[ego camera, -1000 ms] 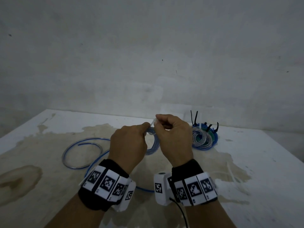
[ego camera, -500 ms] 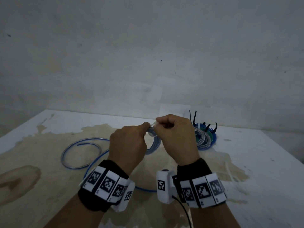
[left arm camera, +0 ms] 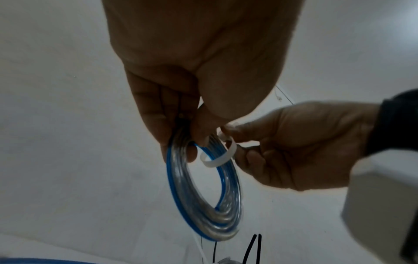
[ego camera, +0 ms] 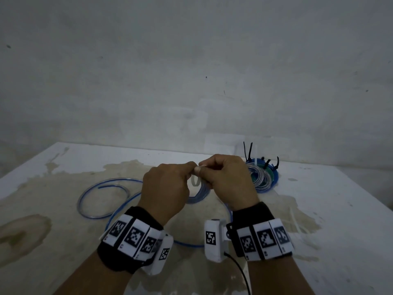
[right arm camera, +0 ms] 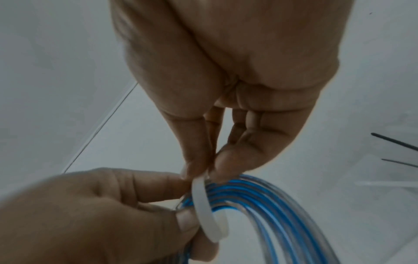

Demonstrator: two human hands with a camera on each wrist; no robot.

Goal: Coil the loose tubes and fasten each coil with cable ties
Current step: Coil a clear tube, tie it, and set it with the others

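Coil [left arm camera: 203, 200] and white tie [right arm camera: 207, 207] pinched in both hands' fingers above stained white table [ego camera: 331, 209], grey wall [ego camera: 191, 71]

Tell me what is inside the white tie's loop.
The white tie loops loosely round the blue-striped coil, gripped by the left hand. The right hand's fingers cover where its ends meet.

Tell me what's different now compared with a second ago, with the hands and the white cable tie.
Little changed. The right hand drew slightly nearer the left hand, so their fingertips now meet over the white cable tie. Both kept their grips: the left on the blue-striped coil, the right pinching the tie. The finished coils and loose tube stayed put.
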